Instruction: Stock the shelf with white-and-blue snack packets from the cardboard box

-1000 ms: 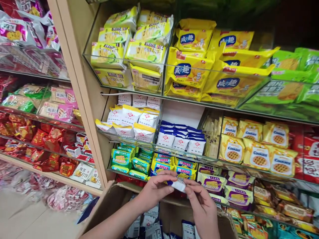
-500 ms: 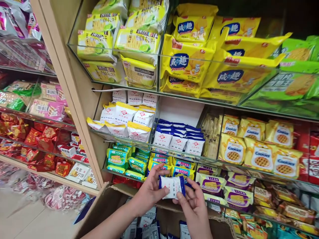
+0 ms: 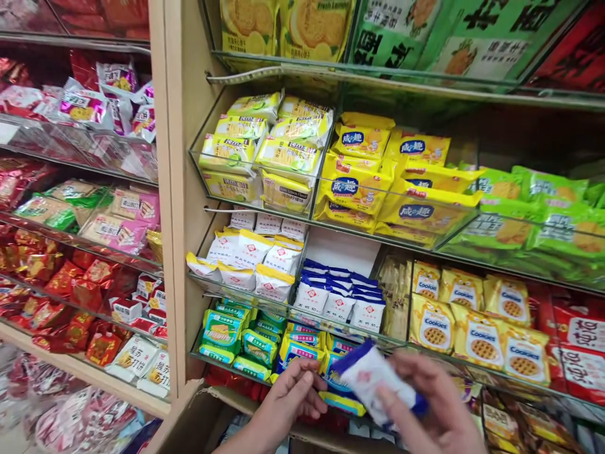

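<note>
My right hand (image 3: pixel 432 403) grips a small white snack packet (image 3: pixel 375 384) with dark blue ends and red print, thumb on its front. The packet is tilted and slightly blurred, in front of the lower shelves. To its left, my left hand (image 3: pixel 293 396) holds nothing; its fingers are loosely bent and apart from the packet. Above both hands, a clear shelf bin holds rows of matching blue-topped white packets (image 3: pixel 338 306). Below them is an open cardboard box (image 3: pixel 182 419), its contents mostly hidden by my hands and the frame edge.
White packets with yellow tops (image 3: pixel 255 255) fill the bin to the left of the blue-topped ones. Green packs (image 3: pixel 222 331) lie beneath, and cookie packs (image 3: pixel 479 328) stand to the right. A wooden upright (image 3: pixel 177 189) divides the shelving. Clear shelf fronts run above the hands.
My left hand has let go of the packet, which my right hand has moved to the right and tilted. The view has shifted upward, showing higher shelves.
</note>
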A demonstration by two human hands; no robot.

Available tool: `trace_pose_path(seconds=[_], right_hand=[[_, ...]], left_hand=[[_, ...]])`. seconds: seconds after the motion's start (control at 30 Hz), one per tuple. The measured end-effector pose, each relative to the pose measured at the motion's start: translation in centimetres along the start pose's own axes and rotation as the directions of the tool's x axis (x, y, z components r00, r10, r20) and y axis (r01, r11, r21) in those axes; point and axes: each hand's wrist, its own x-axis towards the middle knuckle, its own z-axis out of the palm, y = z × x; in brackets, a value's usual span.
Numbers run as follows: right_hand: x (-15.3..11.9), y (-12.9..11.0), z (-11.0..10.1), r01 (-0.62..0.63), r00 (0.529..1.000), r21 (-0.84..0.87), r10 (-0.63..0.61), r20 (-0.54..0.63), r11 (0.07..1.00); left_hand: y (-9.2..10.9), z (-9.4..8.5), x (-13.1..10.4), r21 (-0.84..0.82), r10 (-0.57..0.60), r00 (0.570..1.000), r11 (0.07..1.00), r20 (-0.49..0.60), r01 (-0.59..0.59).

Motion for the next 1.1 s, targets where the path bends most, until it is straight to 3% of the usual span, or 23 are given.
trace_pose_path(seconds=[0.07, 0.17, 0.27, 0.37, 0.53, 0.67, 0.83, 1.0, 1.1], right_hand=[[2.8, -2.8, -0.8, 0.098, 0.995, 0.014, -0.098, -0.018, 0.995], [6.9, -4.9, -0.4, 0.182, 0.983, -0.211, -0.169, 0.077, 0.960], [9.8, -4.6, 1.0, 0.198, 0.962, -0.445, -0.085, 0.260, 0.873], [11.4, -3.5, 2.3, 0.143, 0.953, -0.606, 0.057, 0.298, 0.782], [12.2, -2.9, 3.5, 0.096, 0.932, -0.672, 0.171, 0.320, 0.734], [12.1, -2.7, 4.1, 0.131, 0.901, -0.695, 0.207, 0.380, 0.707], [12.1, -2.2, 4.3, 0.242, 0.883, -0.704, 0.149, 0.444, 0.667], [12.0, -3.1, 3.1, 0.280, 0.867, -0.707, 0.145, 0.476, 0.650], [10.0, -3.6, 1.8, 0.338, 0.913, -0.701, -0.037, 0.406, 0.628]], left_hand=[[0.1, 0.2, -0.2, 0.067, 0.001, 0.999, 0.998, 0.043, -0.004], [0.0, 0.5, -0.6, 0.152, -0.006, 0.997, 0.988, 0.075, -0.006], [-0.7, 0.3, -0.6, 0.165, -0.016, 0.998, 0.986, 0.064, 0.005], [-1.6, -0.1, -0.3, 0.193, 0.010, 0.996, 0.981, 0.093, -0.028], [-2.5, -0.8, 0.0, 0.232, -0.004, 0.989, 0.972, 0.147, -0.030], [-2.9, -1.1, 0.0, 0.221, -0.027, 0.986, 0.975, 0.163, -0.010], [-2.8, -1.2, 0.0, 0.262, -0.046, 0.986, 0.965, 0.162, 0.002], [-2.3, -1.2, -0.1, 0.257, -0.054, 0.979, 0.966, 0.198, 0.001], [-1.8, -1.1, -0.3, 0.222, -0.052, 0.977, 0.975, 0.207, 0.005]])
